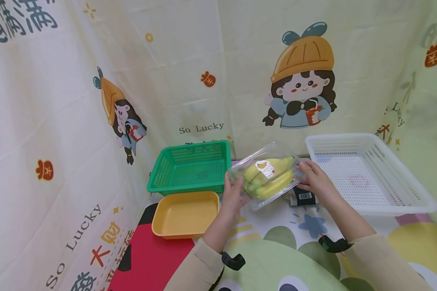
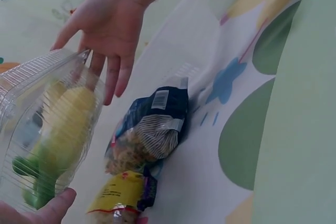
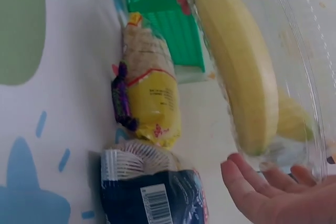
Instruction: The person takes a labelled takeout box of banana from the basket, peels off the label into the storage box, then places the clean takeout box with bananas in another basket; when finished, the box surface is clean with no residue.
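A clear plastic box [image 1: 273, 152] of yellow bananas [image 1: 276, 184] with greenish stems, a white banana sticker on its lid, is tilted above the table. My left hand [image 1: 234, 197] grips its left end, the thumb along the near side. At the opposite end is my right hand [image 1: 319, 184]; in the left wrist view its fingers [image 2: 112, 74] extend straight past the box edge, and in the right wrist view the fingertips touch the box's end. Below lie a dark blue bag [image 3: 157, 195] with a barcode and a yellow and clear bag [image 3: 155, 100] of pale contents.
A green basket [image 1: 162, 184] stands at the back left, with a yellow-orange tub [image 1: 185, 234] in front of it. On the right is a large white basket [image 1: 386, 210]. Printed cloth [image 1: 175, 93] hangs behind and at both sides.
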`<state>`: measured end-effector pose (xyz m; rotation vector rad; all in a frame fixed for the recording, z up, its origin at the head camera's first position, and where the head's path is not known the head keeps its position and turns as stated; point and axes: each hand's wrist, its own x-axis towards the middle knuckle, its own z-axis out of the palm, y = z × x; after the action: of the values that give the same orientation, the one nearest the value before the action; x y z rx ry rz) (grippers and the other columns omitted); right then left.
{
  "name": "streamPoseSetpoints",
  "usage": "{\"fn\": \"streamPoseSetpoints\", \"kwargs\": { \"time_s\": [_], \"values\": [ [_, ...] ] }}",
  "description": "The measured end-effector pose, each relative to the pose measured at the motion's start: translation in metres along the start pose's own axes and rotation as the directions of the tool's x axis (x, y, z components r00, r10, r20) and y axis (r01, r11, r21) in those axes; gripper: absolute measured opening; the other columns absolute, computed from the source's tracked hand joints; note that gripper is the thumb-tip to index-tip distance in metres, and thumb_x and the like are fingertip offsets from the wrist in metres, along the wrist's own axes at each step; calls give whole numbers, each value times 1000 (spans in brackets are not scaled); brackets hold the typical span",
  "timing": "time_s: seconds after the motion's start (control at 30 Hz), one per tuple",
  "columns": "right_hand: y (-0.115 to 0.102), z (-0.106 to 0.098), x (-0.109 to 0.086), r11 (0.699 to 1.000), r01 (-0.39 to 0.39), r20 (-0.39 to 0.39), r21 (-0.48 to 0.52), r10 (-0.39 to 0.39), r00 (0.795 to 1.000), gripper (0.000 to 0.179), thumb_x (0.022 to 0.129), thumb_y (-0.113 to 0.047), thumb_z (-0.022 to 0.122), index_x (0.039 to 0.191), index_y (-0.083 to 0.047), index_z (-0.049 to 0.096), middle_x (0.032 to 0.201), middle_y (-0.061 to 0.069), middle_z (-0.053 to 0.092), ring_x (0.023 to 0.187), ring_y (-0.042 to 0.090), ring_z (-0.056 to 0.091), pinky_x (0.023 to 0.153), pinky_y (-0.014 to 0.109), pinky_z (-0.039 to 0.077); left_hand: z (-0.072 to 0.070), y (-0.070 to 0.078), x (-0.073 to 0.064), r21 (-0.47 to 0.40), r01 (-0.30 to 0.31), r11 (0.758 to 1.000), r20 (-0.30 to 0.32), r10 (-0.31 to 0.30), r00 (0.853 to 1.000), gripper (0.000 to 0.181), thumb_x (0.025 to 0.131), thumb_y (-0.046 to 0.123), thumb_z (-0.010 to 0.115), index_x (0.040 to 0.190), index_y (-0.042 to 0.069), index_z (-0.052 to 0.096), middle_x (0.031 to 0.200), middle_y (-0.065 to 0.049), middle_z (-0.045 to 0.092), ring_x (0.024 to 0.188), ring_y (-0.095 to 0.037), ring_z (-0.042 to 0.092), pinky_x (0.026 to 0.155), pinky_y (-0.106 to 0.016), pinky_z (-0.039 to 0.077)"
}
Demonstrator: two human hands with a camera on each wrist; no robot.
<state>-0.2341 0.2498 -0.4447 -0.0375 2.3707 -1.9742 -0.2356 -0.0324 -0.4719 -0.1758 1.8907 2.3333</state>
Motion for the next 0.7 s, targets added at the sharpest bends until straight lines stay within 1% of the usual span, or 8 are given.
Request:
{"fn": "streamPoseSetpoints", "kwargs": {
  "time_s": [0.1, 0.17, 0.23, 0.27, 0.37, 0.43, 0.53, 0.7],
  "values": [
    [0, -3, 3, 1000, 5, 58, -30, -4, 998, 75, 100, -60, 36, 157, -14, 19, 153, 24, 33, 120, 29, 61, 96, 42, 55, -4, 2, 1, 23, -1, 1000, -14, 2, 1000, 89, 88, 57, 64, 156, 46, 7, 158, -9, 28, 133, -38, 47, 91, -46, 56],
    [-1, -5, 7, 999, -3, 92, -44, 7, 996, 75, 100, -60, 35, 159, -17, 16, 155, 25, 30, 127, 41, 54, 99, 48, 52, -6, 2, 2, 23, -5, 1000, -16, 5, 1000, 90, 88, 57, 65, 156, 46, 8, 158, -9, 29, 134, -38, 46, 90, -45, 57],
    [-3, -7, 11, 999, -12, 126, -49, 19, 992, 77, 100, -60, 35, 160, -20, 10, 159, 25, 21, 134, 50, 42, 102, 54, 49, -9, 3, 4, 27, -5, 1000, -21, 6, 1000, 90, 87, 58, 65, 156, 46, 9, 157, -8, 30, 134, -38, 46, 89, -45, 57],
    [-4, -8, 13, 999, -15, 144, -52, 22, 989, 77, 101, -60, 35, 161, -21, 6, 162, 24, 15, 138, 52, 36, 103, 56, 47, -9, 3, 4, 24, -7, 1000, -20, 7, 1000, 89, 87, 58, 65, 156, 46, 9, 157, -8, 31, 135, -39, 45, 89, -45, 57],
    [-6, -12, 20, 998, -14, 192, -68, 26, 981, 77, 101, -60, 35, 161, -24, 1, 166, 18, -2, 146, 53, 15, 103, 62, 43, -11, 5, 4, 8, -13, 1000, -14, 13, 1000, 88, 88, 55, 65, 156, 45, 10, 157, -10, 31, 136, -42, 43, 88, -46, 58],
    [-8, -14, 24, 996, -8, 219, -88, 27, 975, 76, 101, -60, 34, 160, -26, 0, 167, 14, -8, 148, 53, 6, 104, 66, 39, -12, 6, 3, -1, -14, 1000, -13, 13, 1000, 86, 89, 53, 65, 157, 44, 11, 157, -11, 31, 137, -43, 41, 87, -47, 58],
    [-10, -16, 30, 994, -3, 256, -111, 32, 966, 73, 101, -61, 32, 160, -32, 1, 167, 11, -11, 149, 51, 0, 105, 71, 32, -13, 8, 2, -2, -12, 1000, -8, 12, 1000, 84, 91, 51, 64, 157, 43, 12, 156, -12, 30, 139, -44, 39, 87, -48, 58],
    [-11, -15, 42, 995, -12, 320, -103, 44, 946, 67, 101, -62, 28, 158, -40, 1, 167, 8, -12, 149, 51, -1, 103, 79, 21, -15, 9, 2, 16, -4, 1000, -1, 4, 1000, 80, 93, 49, 61, 157, 42, 14, 154, -12, 31, 140, -42, 36, 91, -52, 55]
  ]
}}
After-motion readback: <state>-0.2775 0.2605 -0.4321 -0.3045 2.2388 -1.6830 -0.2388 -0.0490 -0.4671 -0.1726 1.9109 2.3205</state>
